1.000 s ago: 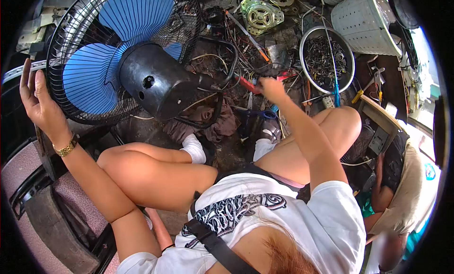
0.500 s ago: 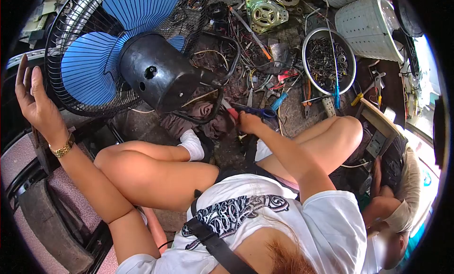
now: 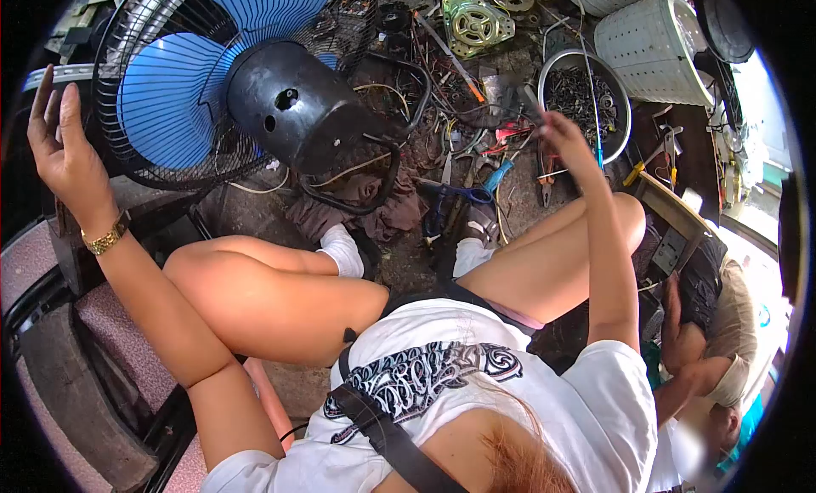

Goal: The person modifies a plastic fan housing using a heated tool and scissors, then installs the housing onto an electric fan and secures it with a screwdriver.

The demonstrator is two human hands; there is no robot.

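Observation:
My left hand is raised at the far left with its fingers apart, holding nothing, beside the wire cage of a large fan with blue blades and a black motor housing. Over the littered floor on the right, my right hand is closed on a slim grey tool, smeared by motion; its handle is hidden in my fingers. This tool points up and away, next to a round metal basin of small dark parts. Blue-handled scissors lie near my feet.
Orange-handled pliers and a yellow-handled tool lie below the basin. White perforated tubs stand at the upper right. A metal frame part lies at the top. Another person is at the lower right.
My right hand has swung from beside the fan's stand to the basin's edge, up and to the right. The red handle seen in it before no longer shows. My left hand remains raised.

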